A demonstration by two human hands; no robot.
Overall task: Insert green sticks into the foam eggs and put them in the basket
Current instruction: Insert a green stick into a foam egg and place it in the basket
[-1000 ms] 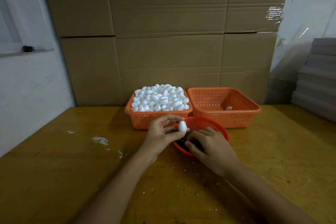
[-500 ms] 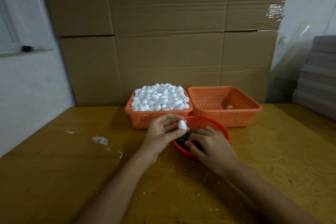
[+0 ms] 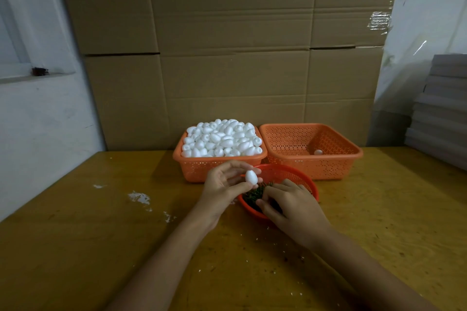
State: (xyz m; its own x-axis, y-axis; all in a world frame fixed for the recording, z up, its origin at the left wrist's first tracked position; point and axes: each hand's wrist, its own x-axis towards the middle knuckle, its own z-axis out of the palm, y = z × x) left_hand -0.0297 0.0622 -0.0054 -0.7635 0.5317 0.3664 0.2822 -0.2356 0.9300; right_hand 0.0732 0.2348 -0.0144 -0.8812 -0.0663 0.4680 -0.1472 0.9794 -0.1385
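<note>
My left hand point(image 3: 225, 184) pinches a white foam egg point(image 3: 251, 176) upright just above the left rim of a round red bowl point(image 3: 300, 176). Green sticks point(image 3: 254, 194) lie in that bowl. My right hand point(image 3: 290, 206) reaches into the bowl with its fingertips curled among the sticks; whether they hold one is hidden. Behind stands an orange basket point(image 3: 192, 161) heaped with foam eggs point(image 3: 222, 139). To its right a second orange basket point(image 3: 336, 159) holds a single egg point(image 3: 318, 152).
The baskets stand on a yellow wooden table point(image 3: 101, 235) against a wall of cardboard boxes point(image 3: 227, 58). White foam crumbs point(image 3: 139, 197) lie on the table to the left. Stacked grey sheets point(image 3: 439, 113) sit at the far right.
My right hand's fingers have shifted slightly among the green sticks in the bowl. The left hand keeps the egg in the same place.
</note>
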